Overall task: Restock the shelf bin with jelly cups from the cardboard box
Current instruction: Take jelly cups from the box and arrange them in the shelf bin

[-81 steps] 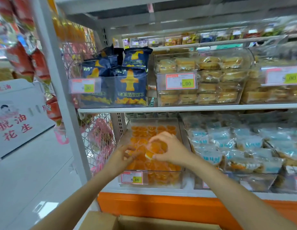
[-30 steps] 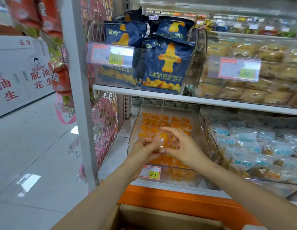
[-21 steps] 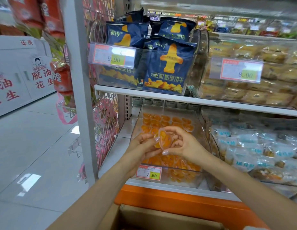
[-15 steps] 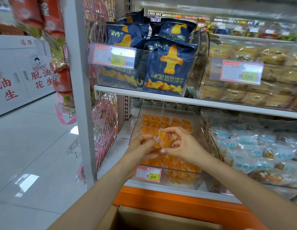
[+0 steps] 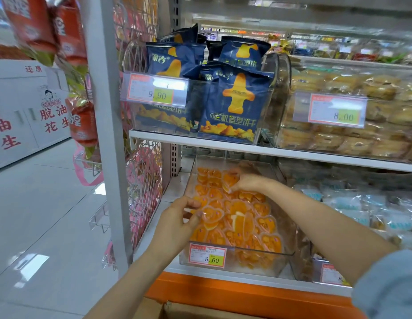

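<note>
Bin (image 5: pixel 278 252) | left hand (image 5: pixel 177 221) pinches front jelly cup (image 5: pixel 212 215) | right hand (image 5: pixel 248 183) pinches rear jelly cup (image 5: pixel 229 180)

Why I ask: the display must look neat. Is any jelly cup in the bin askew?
Yes: one jelly cup near the middle of the shelf bin stands on edge, while those around it lie flat, lids up.

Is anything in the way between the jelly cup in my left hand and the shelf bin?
Nothing visible. The left hand pinches the heart-shaped orange jelly cup just over the pile in the open-topped clear plastic bin; the right hand holds another cup farther back, clear of it.
</note>
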`<state>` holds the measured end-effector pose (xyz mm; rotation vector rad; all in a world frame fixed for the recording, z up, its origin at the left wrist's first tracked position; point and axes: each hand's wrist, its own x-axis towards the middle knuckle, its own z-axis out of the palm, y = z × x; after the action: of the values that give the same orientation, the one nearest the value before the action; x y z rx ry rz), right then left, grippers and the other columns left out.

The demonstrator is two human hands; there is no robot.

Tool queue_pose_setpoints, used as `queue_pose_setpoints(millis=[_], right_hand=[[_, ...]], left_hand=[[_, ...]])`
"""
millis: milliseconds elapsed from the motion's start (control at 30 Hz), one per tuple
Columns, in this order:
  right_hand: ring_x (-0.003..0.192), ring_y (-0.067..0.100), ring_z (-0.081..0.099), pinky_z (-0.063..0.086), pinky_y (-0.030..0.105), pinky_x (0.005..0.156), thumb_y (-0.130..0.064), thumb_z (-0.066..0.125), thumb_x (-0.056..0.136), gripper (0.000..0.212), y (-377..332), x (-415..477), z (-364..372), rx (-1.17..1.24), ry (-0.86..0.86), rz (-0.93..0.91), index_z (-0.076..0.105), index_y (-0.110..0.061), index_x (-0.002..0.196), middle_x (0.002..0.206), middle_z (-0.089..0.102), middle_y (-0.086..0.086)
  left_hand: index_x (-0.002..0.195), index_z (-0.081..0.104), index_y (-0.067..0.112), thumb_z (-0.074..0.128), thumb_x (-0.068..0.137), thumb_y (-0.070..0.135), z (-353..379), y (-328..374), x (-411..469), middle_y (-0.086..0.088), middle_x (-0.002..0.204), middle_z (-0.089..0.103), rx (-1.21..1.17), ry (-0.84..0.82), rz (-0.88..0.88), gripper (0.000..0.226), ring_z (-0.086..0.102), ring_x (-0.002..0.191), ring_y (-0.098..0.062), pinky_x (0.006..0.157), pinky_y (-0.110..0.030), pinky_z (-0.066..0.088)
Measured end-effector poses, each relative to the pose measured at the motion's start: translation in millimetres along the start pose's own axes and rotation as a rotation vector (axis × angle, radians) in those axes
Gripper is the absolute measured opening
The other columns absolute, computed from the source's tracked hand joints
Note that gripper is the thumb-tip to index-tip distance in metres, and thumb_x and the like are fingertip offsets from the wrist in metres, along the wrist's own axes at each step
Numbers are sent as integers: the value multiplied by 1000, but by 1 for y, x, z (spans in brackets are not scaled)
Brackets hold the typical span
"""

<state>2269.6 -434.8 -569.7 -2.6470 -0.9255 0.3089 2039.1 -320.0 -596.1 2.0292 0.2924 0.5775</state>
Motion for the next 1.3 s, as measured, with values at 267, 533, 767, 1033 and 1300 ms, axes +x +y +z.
queue_pose_setpoints(millis=[267, 533, 767, 1033, 1300], right_hand=[[97, 19, 60, 49, 27, 80, -23, 67, 82, 48, 7, 3, 9, -40, -22, 13, 53, -23, 128, 119, 60, 5], [108, 24, 58, 48, 29, 87, -25, 63, 87, 55, 5, -5, 13, -93, 69, -6, 44, -25, 139, 132, 51, 8], [119, 26, 51, 43, 32, 98, -38, 64, 85, 59, 2, -10, 19, -193, 103, -5, 41, -34, 140, 141, 44, 6], [122, 20, 51, 40, 25, 95, -32, 67, 86, 54, -7, -63, -19, -18, 160, -61, 49, -24, 136, 136, 53, 3], [107, 13, 49, 38, 20, 90, -24, 72, 81, 35, 8, -132, -14, 171, 416, -201, 64, -24, 115, 108, 53, -5]], left_hand=[[95, 60, 18, 58, 90, 13, 2, -5, 5, 5, 99, 62, -2, -1, 1, 7, 57, 83, -1, 60, -5, 44], [93, 61, 20, 58, 90, 13, 8, -5, 5, 11, 95, 61, 30, -20, 11, 8, 56, 84, 2, 61, -3, 42], [89, 60, 20, 58, 90, 11, 8, -3, 6, 7, 95, 63, 0, -32, 7, 10, 59, 83, -8, 59, -9, 45], [100, 57, 18, 61, 88, 8, 10, -1, 12, 4, 106, 58, 171, -74, 118, 16, 57, 94, -8, 71, -10, 45], [138, 37, 19, 72, 78, 35, 30, 8, 47, -2, 144, 39, 754, -414, 171, 71, 30, 136, -21, 107, -26, 22]])
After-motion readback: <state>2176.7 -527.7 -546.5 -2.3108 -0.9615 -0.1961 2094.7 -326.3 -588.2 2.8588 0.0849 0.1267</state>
